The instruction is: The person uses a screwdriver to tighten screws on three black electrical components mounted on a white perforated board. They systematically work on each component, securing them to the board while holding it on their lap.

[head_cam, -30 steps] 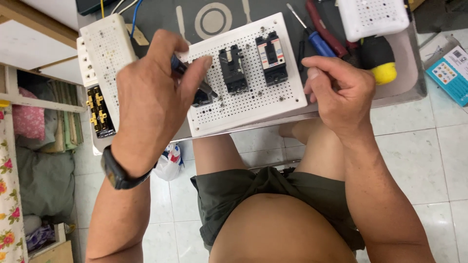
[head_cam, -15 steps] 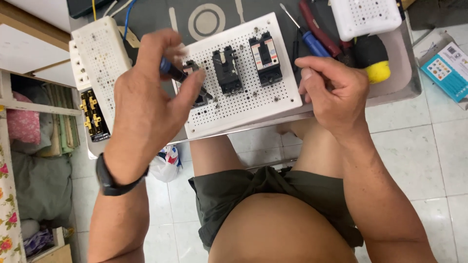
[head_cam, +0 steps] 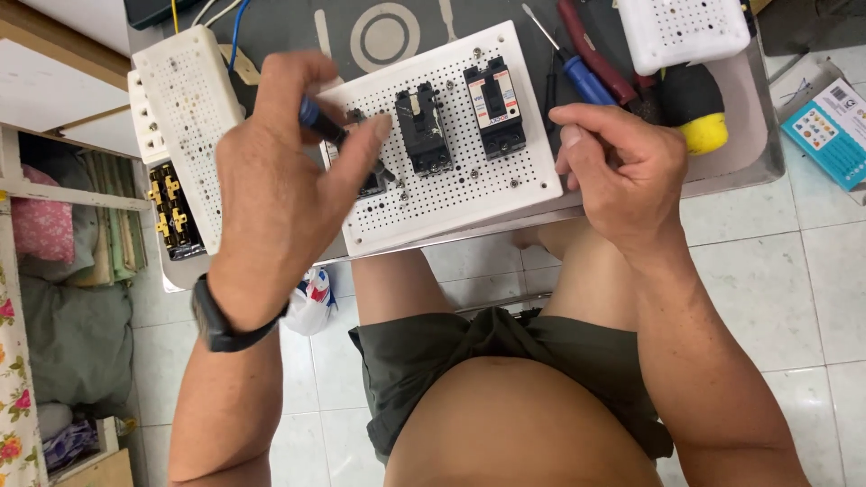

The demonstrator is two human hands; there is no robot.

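Cataloguing one moment from the head view, hands first.

Left hand [head_cam: 280,180]: raised over the left part of the white perforated board [head_cam: 487,203], back of the hand to the camera, wrist bent, a black wristband [head_cam: 221,320] on the forearm. Fingers curled and drawn together around a tool with a dark blue handle [head_cam: 316,122]; the handle sticks out between thumb and forefinger, slanting down to the right toward the board. The tool's tip is hidden behind the fingers.

Right hand [head_cam: 622,176]: at the board's right edge, fingers folded inward into a loose fist, thumb laid across the top. Knuckles lie against or just beside the edge; whether anything is pinched inside cannot be told.

Board: lying tilted on a grey metal tray [head_cam: 753,149], above the person's knees. Two black breaker blocks on it: middle breaker [head_cam: 422,131] and right breaker [head_cam: 494,108], side by side, upright to the board's long edge. A third dark part [head_cam: 372,185] is half covered by the left hand's fingers.

Nearby items: second perforated panel [head_cam: 185,117] at left, with brass terminals [head_cam: 171,207] on its lower edge; blue-handled screwdriver [head_cam: 577,72] and red-handled tool [head_cam: 591,50] behind the board; black and yellow handle [head_cam: 695,108] at right; white perforated box [head_cam: 681,32] at top right.
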